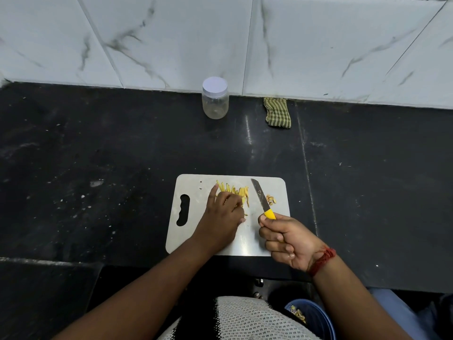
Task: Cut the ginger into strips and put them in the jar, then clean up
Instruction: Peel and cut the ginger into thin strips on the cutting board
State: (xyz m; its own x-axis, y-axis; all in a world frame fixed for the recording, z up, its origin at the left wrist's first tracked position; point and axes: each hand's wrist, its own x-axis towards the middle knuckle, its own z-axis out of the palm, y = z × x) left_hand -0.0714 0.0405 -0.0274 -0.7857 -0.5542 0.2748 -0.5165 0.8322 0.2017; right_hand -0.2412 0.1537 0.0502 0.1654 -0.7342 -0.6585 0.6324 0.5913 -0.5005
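Note:
A steel cutting board (277, 190) lies on the black counter near its front edge. Yellow ginger strips (232, 190) spread across the board's far middle. My left hand (221, 217) rests on them, fingers curled over the strips and index finger stretched out. My right hand (286, 241) grips the yellow handle of a knife (261, 197), whose blade points away, just right of the strips. A small heap of ginger peel (270, 200) sits right of the blade. A clear jar (215, 100) with a white lid on stands by the back wall.
A folded green checked cloth (278, 112) lies by the wall, right of the jar. Below the counter edge at the lower right is a blue bin (316, 320) with scraps in it. White crumbs dot the black counter (98, 155) to the left.

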